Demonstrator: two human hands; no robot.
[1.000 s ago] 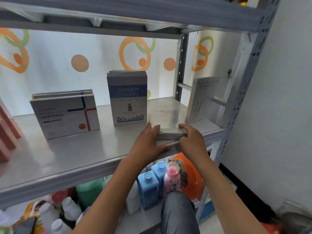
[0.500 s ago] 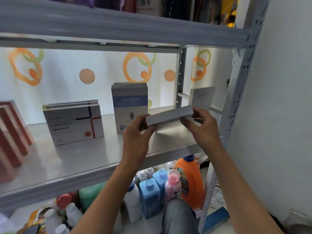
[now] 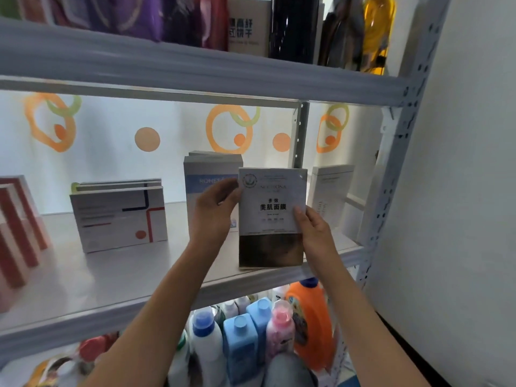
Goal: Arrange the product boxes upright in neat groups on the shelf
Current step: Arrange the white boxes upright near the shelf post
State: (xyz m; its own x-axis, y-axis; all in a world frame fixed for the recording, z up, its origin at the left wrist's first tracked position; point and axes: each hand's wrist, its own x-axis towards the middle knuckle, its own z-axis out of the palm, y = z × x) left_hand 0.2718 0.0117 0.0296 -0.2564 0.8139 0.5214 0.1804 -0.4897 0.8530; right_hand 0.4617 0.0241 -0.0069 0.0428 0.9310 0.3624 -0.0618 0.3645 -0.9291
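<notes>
Both my hands hold a flat white box with black Chinese lettering and a dark lower band (image 3: 270,216), upright, its face toward me, above the front right of the grey shelf (image 3: 111,275). My left hand (image 3: 215,213) grips its left edge, my right hand (image 3: 312,233) its right edge. Behind it stands a blue-and-white box (image 3: 206,174), partly hidden. A plain white box (image 3: 331,191) stands upright at the far right. A group of white boxes with red and navy lines (image 3: 120,216) stands left of the middle. Red-and-white boxes (image 3: 16,227) lean at the far left.
The shelf's perforated post (image 3: 391,174) rises at the right, next to a white wall. The shelf above (image 3: 195,65) carries boxes and bottles. Below, detergent bottles (image 3: 251,336) in blue, pink and orange stand close together.
The box lay flat at the shelf's front edge a second ago. Both hands lifted it and turned it upright so its printed face is toward me.
</notes>
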